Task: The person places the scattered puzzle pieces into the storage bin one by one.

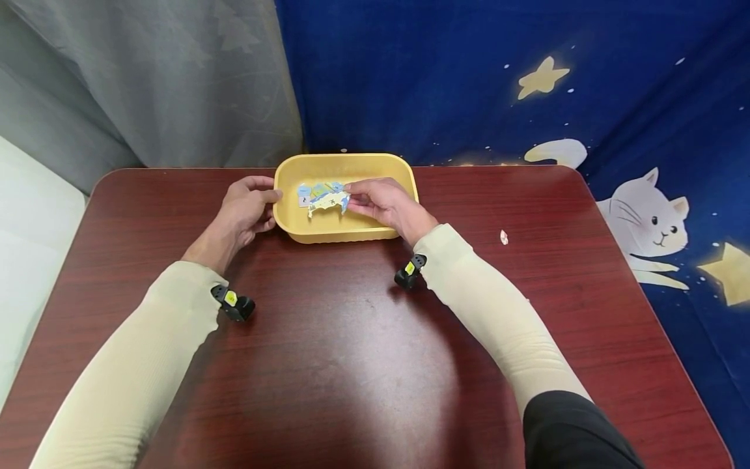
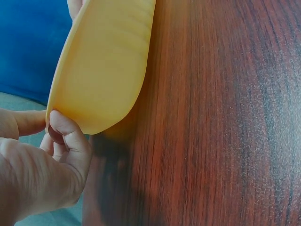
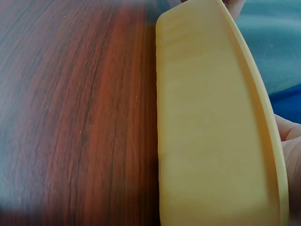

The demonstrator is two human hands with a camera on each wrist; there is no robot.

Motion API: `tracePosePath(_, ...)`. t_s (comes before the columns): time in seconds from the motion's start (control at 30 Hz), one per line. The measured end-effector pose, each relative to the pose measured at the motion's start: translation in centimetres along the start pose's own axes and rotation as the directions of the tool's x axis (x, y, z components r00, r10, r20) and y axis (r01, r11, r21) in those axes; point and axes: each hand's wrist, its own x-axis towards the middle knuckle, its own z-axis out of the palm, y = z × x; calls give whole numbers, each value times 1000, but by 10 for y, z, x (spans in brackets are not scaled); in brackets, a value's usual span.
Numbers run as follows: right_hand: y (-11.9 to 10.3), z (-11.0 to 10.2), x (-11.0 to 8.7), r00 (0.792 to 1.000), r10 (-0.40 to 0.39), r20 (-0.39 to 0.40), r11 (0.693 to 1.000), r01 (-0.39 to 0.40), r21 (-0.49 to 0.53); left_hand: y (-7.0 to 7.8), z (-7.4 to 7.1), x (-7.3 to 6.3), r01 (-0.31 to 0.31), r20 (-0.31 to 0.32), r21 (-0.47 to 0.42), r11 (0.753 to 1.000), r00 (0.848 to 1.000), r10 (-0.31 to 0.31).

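A yellow plastic basin (image 1: 305,231) stands at the table's far edge. At its left end my left hand (image 1: 243,205) grips the rim between thumb and fingers; the left wrist view shows the thumb of this hand (image 2: 44,165) bent over the rim. My right hand (image 1: 387,203) reaches inside over the right part of the basin and pinches a torn-edged, cream and blue printed piece (image 1: 329,200), which looks like paper. Beside it lie small light-blue and grey printed pieces (image 1: 304,195). In the right wrist view the basin's wall (image 3: 211,113) hides most of the right hand (image 3: 292,155).
A small whitish scrap (image 1: 504,237) lies on the dark red wooden table (image 1: 328,339), right of the basin. Behind the table hang a grey curtain (image 1: 193,78) and a blue cloth (image 1: 410,78) with stars and a cat. Something white (image 1: 35,241) stands at the left.
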Motion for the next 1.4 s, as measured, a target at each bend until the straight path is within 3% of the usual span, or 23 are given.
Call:
tracePosePath(0.53,6,18,4,1000,4,-7,987,-5,-161,-1,0,0,3,7,-17,1000,1000,-3)
tracePosePath(1.07,1,18,0,999,39,-2,959,-38,-282,1,0,1,2,8,-30,1000,1000,-2)
tracePosePath(1.4,-1,14,-5,999,31,15,952,-25,-307,0,0,0,3,6,-28,1000,1000,-3)
